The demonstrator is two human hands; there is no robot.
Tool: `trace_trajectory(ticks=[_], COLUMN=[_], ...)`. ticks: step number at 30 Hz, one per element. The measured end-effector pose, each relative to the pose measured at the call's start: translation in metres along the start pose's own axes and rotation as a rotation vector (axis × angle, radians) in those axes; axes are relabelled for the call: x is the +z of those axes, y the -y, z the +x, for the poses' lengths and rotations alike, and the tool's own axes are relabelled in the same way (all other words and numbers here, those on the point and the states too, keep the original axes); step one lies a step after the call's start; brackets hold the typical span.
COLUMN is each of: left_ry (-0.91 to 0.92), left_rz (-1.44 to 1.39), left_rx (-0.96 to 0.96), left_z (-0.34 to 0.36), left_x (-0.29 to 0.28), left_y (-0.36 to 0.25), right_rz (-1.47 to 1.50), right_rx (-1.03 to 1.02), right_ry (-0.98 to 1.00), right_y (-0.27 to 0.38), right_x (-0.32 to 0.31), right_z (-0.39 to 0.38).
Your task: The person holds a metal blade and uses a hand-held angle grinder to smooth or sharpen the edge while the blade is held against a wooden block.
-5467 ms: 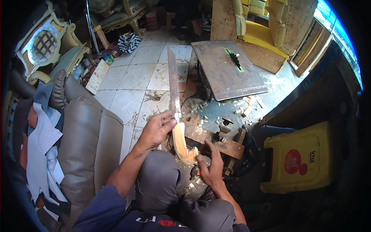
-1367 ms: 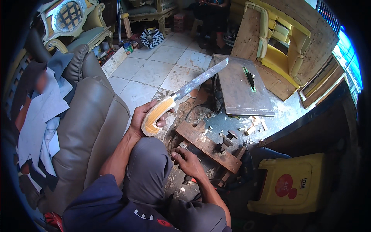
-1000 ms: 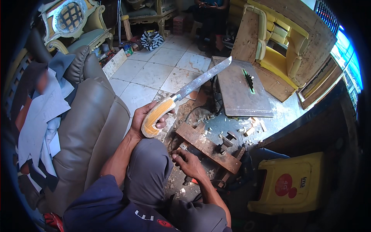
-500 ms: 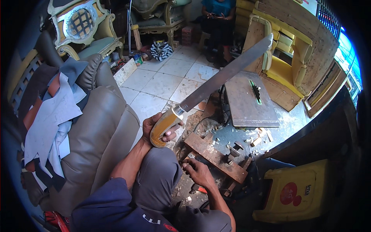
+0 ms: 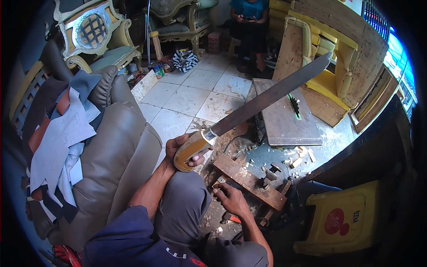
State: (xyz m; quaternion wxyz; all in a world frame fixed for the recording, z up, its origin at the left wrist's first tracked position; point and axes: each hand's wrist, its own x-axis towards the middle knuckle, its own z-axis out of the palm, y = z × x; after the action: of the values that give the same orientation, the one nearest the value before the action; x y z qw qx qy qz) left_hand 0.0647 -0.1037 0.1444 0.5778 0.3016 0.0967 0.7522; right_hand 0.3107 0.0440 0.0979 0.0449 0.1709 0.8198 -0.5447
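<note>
My left hand (image 5: 174,145) is wrapped round the pale and amber wooden handle of a machete (image 5: 267,96). The long dark blade slants up to the far right, its tip in front of yellow furniture. Above my left knee, the handle is tilted with the blade. My right hand (image 5: 232,199) is lower down, beside a long brown wooden block (image 5: 249,180) with a metal clamp-like piece (image 5: 269,175) at its right part. Its thumb and fingers are pinched together by the block's near left end; what they grip, if anything, is too small to tell.
A table saw (image 5: 289,120) with a dark blade stands ahead, wood scraps (image 5: 300,158) beside it. Left is a grey leather sofa (image 5: 118,155) with fabric pieces (image 5: 62,138). A yellow plastic stool (image 5: 342,218) is at right. A person (image 5: 249,20) sits at the back.
The machete has tipped to the right, so its tip is lower and farther right. My left hand keeps its grip. My right hand stays by the wooden block.
</note>
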Motion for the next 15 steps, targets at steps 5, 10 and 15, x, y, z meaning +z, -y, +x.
trace_trajectory(ticks=[5, 10, 15], left_ry=[0.003, 0.019, 0.027], left_rz=[-0.010, -0.021, -0.058], left_rx=[-0.016, -0.037, -0.073], left_z=[0.001, 0.004, 0.003], left_x=[0.001, 0.002, -0.001], left_y=[0.000, 0.004, 0.008], right_rz=[0.012, -0.018, -0.011], right_rx=[0.017, 0.005, 0.009], right_ry=[0.010, -0.024, -0.010], right_y=[-0.001, -0.008, 0.003], right_x=[-0.001, 0.002, -0.002], right_z=[0.001, 0.003, 0.001])
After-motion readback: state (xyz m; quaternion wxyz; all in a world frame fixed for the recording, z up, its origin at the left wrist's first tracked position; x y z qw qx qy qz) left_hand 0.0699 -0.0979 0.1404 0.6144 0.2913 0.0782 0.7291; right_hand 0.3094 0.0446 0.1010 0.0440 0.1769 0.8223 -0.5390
